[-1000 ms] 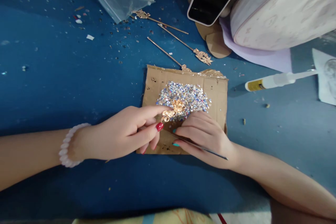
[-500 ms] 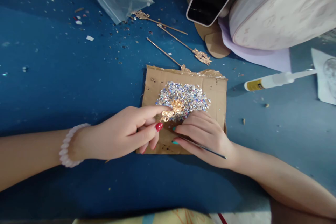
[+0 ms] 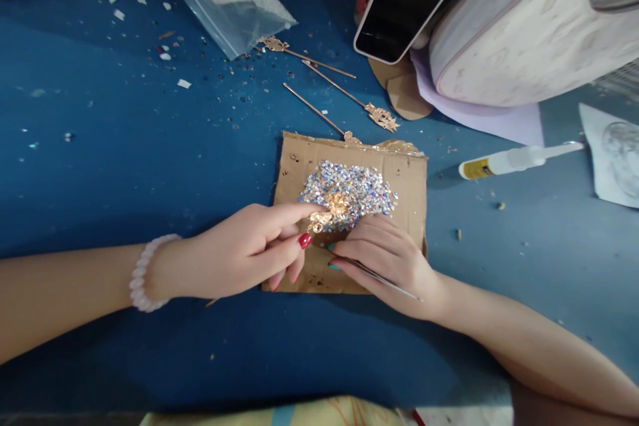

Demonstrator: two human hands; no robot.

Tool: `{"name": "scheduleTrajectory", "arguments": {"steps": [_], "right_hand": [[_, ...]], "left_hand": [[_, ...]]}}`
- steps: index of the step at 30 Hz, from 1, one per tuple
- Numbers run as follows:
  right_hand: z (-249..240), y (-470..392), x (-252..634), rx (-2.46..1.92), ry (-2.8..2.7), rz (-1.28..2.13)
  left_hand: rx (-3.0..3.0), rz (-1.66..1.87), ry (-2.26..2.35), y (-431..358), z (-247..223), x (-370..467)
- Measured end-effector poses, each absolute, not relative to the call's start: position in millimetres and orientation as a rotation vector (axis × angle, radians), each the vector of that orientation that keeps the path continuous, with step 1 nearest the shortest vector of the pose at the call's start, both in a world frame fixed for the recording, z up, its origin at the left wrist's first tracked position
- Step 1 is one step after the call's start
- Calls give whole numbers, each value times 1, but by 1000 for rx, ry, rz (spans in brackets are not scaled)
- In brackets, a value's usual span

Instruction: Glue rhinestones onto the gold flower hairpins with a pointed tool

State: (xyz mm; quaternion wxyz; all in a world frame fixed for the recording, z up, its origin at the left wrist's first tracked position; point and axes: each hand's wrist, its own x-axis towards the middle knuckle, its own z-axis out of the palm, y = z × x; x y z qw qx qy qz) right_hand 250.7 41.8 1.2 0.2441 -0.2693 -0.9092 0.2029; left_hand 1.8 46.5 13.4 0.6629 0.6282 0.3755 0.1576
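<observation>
My left hand (image 3: 249, 249), with a bead bracelet on its wrist, pinches a gold hairpin (image 3: 329, 210) by its flower-shaped ornament, between thumb and index finger. Most of the pin's stem is hidden by the hand. Beneath the ornament a pile of small glittering rhinestones (image 3: 357, 183), silver and blue, lies on a piece of cardboard (image 3: 412, 203). Close by on the right, my right hand (image 3: 389, 259) grips slim metal tweezers (image 3: 382, 276) between thumb and fingers. Their tip points left, just below the ornament, and whether it holds a stone I cannot tell.
Several gold hairpins (image 3: 382, 117) lie beyond the cardboard, near a plastic bag (image 3: 224, 13). A glue bottle (image 3: 492, 164) lies to the right. At the back right stand a phone (image 3: 409, 6) and a large pale rounded object (image 3: 519, 33). White flakes (image 3: 184, 84) dot the blue table.
The view has shifted slightly, so the things at the back sit a little lower. The tweezers have turned slightly in my right hand. My left hand still pinches the hairpin.
</observation>
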Motion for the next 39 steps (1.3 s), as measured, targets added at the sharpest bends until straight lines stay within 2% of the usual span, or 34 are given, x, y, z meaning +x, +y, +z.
{"name": "scheduleTrajectory", "arguments": {"steps": [17, 30, 39], "right_hand": [[-1, 42, 253, -745, -2424, 606], [3, 44, 256, -809, -2153, 765], [5, 47, 259, -785, -1993, 778]], "left_hand": [[1422, 321, 837, 50, 17, 2], [1415, 351, 880, 48, 19, 2], [1148, 252, 919, 52, 28, 1]]}}
